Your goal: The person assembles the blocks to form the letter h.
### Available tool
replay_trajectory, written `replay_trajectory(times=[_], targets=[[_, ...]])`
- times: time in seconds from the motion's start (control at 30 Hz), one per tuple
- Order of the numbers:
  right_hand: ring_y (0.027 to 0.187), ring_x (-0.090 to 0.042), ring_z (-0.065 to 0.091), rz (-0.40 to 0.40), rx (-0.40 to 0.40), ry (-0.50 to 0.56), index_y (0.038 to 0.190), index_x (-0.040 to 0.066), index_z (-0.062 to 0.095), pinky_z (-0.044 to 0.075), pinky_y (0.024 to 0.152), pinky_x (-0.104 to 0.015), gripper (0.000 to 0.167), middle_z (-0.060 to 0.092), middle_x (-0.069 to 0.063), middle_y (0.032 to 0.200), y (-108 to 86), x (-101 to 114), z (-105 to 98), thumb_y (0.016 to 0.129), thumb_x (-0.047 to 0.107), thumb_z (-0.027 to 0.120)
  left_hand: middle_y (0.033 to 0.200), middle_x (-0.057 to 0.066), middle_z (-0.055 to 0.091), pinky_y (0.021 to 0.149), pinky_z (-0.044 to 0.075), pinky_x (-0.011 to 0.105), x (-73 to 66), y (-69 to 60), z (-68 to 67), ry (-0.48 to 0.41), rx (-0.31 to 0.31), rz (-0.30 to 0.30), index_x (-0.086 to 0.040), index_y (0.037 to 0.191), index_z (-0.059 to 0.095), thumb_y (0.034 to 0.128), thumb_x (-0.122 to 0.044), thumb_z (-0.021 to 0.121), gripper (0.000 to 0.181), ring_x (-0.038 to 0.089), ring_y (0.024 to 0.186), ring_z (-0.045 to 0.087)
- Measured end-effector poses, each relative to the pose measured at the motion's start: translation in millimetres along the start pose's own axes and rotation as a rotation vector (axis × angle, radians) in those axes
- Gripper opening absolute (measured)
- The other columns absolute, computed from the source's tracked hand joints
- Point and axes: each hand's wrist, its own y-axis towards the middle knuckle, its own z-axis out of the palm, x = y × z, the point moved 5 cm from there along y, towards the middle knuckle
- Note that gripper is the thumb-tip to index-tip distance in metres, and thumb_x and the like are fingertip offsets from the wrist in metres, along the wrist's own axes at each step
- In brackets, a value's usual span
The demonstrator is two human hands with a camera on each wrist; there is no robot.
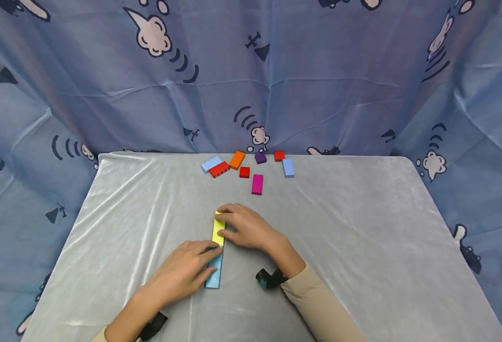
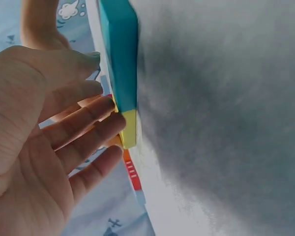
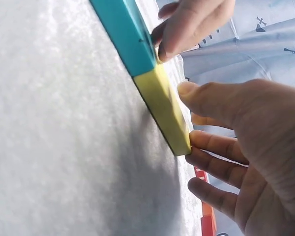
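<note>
Fingers are loosely spread on both sides, the left hand [image 1: 184,267] held at a smooth turquoise rectangular block [image 2: 120,59], the right hand [image 1: 250,229] at a yellow rectangular block [image 3: 161,110], laid end to end on silvery-grey cloth [image 1: 362,237]; alignment is best kept by light pressure

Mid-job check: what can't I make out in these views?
Teal block: head view, partly covered by left hand; both wrist views, one end cut off by top edge.
Yellow block: head view, far end partly hidden by right hand.
Long red block: head view, side marks too small to read.
</note>
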Motion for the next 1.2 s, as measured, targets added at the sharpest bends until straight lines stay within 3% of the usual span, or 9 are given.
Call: replay_trajectory(times=[0.13, 0.3, 0.53, 0.73, 0.9, 1.03, 1.2], targets=[[0.138, -0.027, 0.061, -0.019, -0.015, 0.017, 0.139, 0.009, 0.07, 0.05, 0.12, -0.045, 0.041, 0.064, -0.009, 0.147, -1.2, 0.0, -3.7, 0.102, 0.026, 0.072, 0.135, 0.004, 0.069, 0.106, 0.056, 0.044, 4.2, 5.9, -1.5, -0.033, -0.009, -0.01, -0.009, 0.138, 0.07, 0.0947, -0.027, 0.081, 0.048, 0.022, 0.124, 0.067], [0.135, -0.028, 0.064, -0.025, -0.054, 0.035, 0.139, 0.009, 0.07, 0.052, 0.117, -0.046, 0.038, 0.067, -0.01, 0.145, -1.7, -1.6, -8.6, 0.104, 0.022, 0.068, 0.145, 0.01, 0.065, 0.11, 0.054, 0.047, 10.6, 11.2, -1.5, -0.043, 0.011, -0.021, -0.01, 0.142, 0.067, 0.0921, -0.031, 0.084, 0.057, 0.028, 0.131, 0.065], [0.134, -0.025, 0.065, 0.025, -0.057, 0.064, 0.142, 0.011, 0.068, 0.052, 0.118, -0.044, 0.039, 0.068, -0.008, 0.142, -3.3, -9.8, -14.5, 0.106, 0.024, 0.065, 0.162, 0.018, 0.051, 0.116, 0.05, 0.055, 15.9, 16.6, -1.6, -0.116, 0.12, -0.048, -0.005, 0.151, 0.058, 0.0914, -0.03, 0.084, 0.069, 0.035, 0.146, 0.055], [0.129, -0.025, 0.067, 0.058, -0.118, 0.093, 0.139, 0.007, 0.07, 0.055, 0.114, -0.045, 0.038, 0.07, -0.008, 0.138, -5.6, -20.1, -24.1, 0.104, 0.021, 0.068, 0.168, 0.019, 0.042, 0.123, 0.043, 0.055, 15.2, 26.9, -5.1, -0.125, 0.206, -0.044, 0.0, 0.155, 0.05, 0.0863, -0.035, 0.088, 0.086, 0.036, 0.156, 0.043], [0.131, -0.027, 0.066, 0.078, -0.12, 0.101, 0.14, 0.007, 0.069, 0.054, 0.115, -0.047, 0.039, 0.068, -0.01, 0.14, -5.5, -27.0, -27.5, 0.105, 0.023, 0.067, 0.17, 0.019, 0.039, 0.129, 0.035, 0.055, 19.9, 31.0, -3.0, -0.18, 0.275, -0.116, 0.001, 0.158, 0.045, 0.0849, -0.035, 0.09, 0.093, 0.035, 0.16, 0.035], [0.131, -0.026, 0.066, 0.1, -0.125, 0.102, 0.141, 0.008, 0.069, 0.054, 0.115, -0.047, 0.039, 0.068, -0.009, 0.141, -5.4, -31.1, -28.5, 0.104, 0.023, 0.068, 0.171, 0.018, 0.037, 0.129, 0.036, 0.054, 21.7, 31.6, -1.3, -0.229, 0.28, -0.169, -0.001, 0.159, 0.045, 0.0847, -0.033, 0.09, 0.092, 0.035, 0.159, 0.037], [0.13, -0.026, 0.066, 0.117, -0.139, 0.101, 0.141, 0.009, 0.069, 0.055, 0.114, -0.048, 0.04, 0.067, -0.009, 0.141, -5.9, -34.9, -30.7, 0.103, 0.022, 0.069, 0.172, 0.018, 0.035, 0.125, 0.04, 0.054, 20.1, 33.7, 0.4, -0.247, 0.265, -0.173, -0.001, 0.158, 0.047, 0.086, -0.031, 0.089, 0.088, 0.039, 0.157, 0.04]])
